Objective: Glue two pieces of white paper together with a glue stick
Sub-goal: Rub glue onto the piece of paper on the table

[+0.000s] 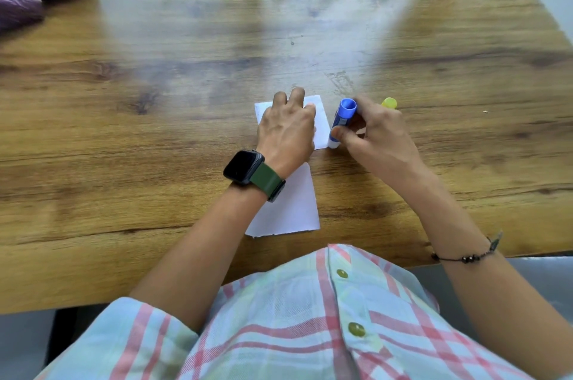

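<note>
The left hand [286,125] lay flat and spread on the far sheet of white paper [321,125], pinning it to the wooden table [155,100]. Taking that sheet as the landmark: the glue stick [342,119] stood just beside its right edge, blue body tilted, open mouth turned up and away from the person, its white base end low by the sheet's near right corner. The right hand [376,134] was closed around the stick, thumb on the lower barrel, fingers wrapped behind. A yellow cap [389,102] (probably the stick's own) sat beyond the right hand, further right of the sheet. The second white sheet [291,209] lay nearer the person than the pinned one, partly under the left wrist; whether the two touched was hidden by the hand.

No glue showed above the tube's rim, so a stroke now could drag bare plastic and crease or tear the paper. The left palm covered most of the sheet, leaving little to coat. Glue running off the edge would foul the table
</note>
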